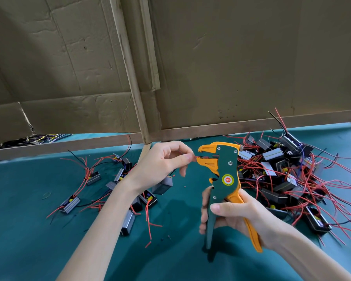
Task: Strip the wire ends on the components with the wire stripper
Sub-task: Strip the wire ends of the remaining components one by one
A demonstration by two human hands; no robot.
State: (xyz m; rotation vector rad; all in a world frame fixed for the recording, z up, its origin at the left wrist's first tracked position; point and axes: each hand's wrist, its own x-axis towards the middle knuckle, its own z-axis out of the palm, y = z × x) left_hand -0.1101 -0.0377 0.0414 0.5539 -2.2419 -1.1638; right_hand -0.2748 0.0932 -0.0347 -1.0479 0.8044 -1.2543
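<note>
The red wire end [195,156], pinched in the left hand [162,165], was set between the jaws of the wire stripper [225,173] (its component [163,186] dangling at eight o'clock), which was gripped by the right hand [237,218], so a squeeze was judged due next.

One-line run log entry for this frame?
step: strip | left hand: pinches red wire, end in jaws of stripper | right hand: grips stripper handles | components: heaped right, scattered left

matt plastic wire stripper [223,177], creased cardboard [69,67]
</note>
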